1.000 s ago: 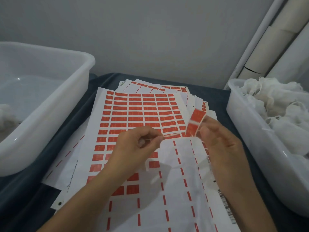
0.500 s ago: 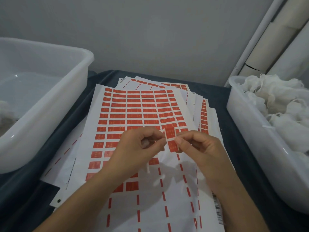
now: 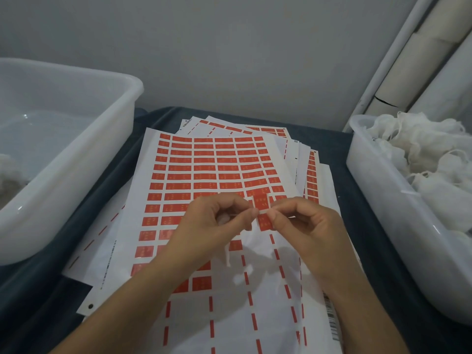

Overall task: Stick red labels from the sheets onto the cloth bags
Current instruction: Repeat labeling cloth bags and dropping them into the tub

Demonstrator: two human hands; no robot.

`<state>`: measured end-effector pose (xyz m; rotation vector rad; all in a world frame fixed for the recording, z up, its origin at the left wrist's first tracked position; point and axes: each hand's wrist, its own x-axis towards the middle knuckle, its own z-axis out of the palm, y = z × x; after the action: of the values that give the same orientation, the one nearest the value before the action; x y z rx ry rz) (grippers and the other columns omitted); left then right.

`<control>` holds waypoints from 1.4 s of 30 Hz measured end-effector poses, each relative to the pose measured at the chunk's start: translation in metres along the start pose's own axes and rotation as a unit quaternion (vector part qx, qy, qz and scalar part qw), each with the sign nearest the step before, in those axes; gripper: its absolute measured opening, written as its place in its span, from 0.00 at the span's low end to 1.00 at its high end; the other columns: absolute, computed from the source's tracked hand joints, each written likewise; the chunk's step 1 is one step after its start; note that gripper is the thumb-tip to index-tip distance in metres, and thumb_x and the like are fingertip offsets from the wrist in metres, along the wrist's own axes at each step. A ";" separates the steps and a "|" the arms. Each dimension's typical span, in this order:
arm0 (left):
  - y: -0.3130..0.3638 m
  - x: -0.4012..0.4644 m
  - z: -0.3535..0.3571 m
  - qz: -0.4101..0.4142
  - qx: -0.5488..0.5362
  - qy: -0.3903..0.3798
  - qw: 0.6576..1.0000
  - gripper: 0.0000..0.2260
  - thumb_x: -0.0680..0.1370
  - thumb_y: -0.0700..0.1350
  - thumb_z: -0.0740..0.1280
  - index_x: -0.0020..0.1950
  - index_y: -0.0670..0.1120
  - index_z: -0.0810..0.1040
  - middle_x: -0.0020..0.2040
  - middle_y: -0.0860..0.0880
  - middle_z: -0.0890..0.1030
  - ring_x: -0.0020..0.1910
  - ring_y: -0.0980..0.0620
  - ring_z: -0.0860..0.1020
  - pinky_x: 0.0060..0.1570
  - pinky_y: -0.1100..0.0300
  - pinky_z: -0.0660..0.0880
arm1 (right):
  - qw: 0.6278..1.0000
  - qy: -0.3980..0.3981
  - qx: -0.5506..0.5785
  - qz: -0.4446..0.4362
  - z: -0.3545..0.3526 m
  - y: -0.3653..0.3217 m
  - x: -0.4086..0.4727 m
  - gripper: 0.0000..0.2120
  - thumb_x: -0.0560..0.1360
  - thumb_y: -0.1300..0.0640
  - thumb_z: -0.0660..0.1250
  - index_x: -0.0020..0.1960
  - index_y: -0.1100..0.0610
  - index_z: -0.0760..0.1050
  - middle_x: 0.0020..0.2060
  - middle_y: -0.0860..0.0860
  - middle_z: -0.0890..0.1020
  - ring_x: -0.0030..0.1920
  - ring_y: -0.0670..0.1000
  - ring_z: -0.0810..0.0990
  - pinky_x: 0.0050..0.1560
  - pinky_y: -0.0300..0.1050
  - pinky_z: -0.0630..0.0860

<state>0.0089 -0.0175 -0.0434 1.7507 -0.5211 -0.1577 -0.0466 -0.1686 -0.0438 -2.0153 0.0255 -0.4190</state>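
**Two hands working over a dark blue table cover**

Several label sheets point(image 3: 204, 180) are lying stacked on the table cover point(image 3: 107, 190). The left hand point(image 3: 212, 226) and the right hand point(image 3: 304, 226) are pinching one red label point(image 3: 261, 212) around a white cloth bag's string above the sheets. A white tub point(image 3: 76, 149) is sitting left; a tub point(image 3: 378, 200) holding cloth bags point(image 3: 421, 154) is sitting right. A grey wall point(image 3: 229, 60) is standing far.
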 end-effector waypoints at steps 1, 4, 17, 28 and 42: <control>0.000 0.000 0.000 -0.002 -0.001 0.000 1.000 0.09 0.72 0.44 0.69 0.34 0.56 0.78 0.32 0.61 0.80 0.37 0.64 0.78 0.34 0.77 0.71 | 1.000 0.001 0.000 -0.003 0.000 0.000 0.000 0.05 0.65 0.45 0.65 0.40 0.43 0.76 0.42 0.30 0.80 0.47 0.33 0.78 0.43 0.21 0.70; 0.000 0.000 0.000 -0.012 -0.014 0.000 1.000 0.08 0.72 0.42 0.70 0.35 0.54 0.78 0.33 0.60 0.80 0.38 0.63 0.78 0.34 0.77 0.71 | 1.000 0.000 -0.004 -0.016 -0.002 -0.001 0.000 0.05 0.64 0.45 0.66 0.40 0.40 0.76 0.38 0.26 0.79 0.48 0.33 0.78 0.44 0.21 0.70; 0.008 -0.002 -0.005 -0.077 -0.118 -0.016 0.990 0.07 0.60 0.57 0.67 0.31 0.55 0.81 0.32 0.54 0.80 0.38 0.58 0.79 0.44 0.64 0.73 | 0.988 -0.040 0.097 0.111 -0.006 -0.009 0.003 0.13 0.62 0.45 0.66 0.46 0.46 0.77 0.38 0.36 0.82 0.39 0.39 0.82 0.33 0.25 0.73; 0.005 -0.002 -0.001 -0.054 -0.102 -0.013 0.993 0.06 0.62 0.53 0.68 0.30 0.51 0.79 0.29 0.55 0.79 0.33 0.60 0.77 0.34 0.76 0.72 | 0.988 -0.034 0.123 0.089 -0.007 -0.007 0.003 0.10 0.62 0.49 0.67 0.43 0.47 0.78 0.36 0.34 0.83 0.38 0.41 0.83 0.33 0.26 0.74; 0.006 -0.003 0.005 -0.010 -0.019 0.026 0.999 0.04 0.62 0.55 0.67 0.35 0.62 0.79 0.33 0.67 0.80 0.40 0.64 0.78 0.35 0.78 0.71 | 0.994 0.027 0.068 0.081 -0.004 -0.005 0.002 0.10 0.63 0.44 0.65 0.41 0.46 0.76 0.34 0.32 0.81 0.39 0.34 0.80 0.33 0.20 0.69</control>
<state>0.0027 -0.0212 -0.0397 1.7180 -0.4611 -0.1347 -0.0472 -0.1703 -0.0370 -1.8509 0.1893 -0.3621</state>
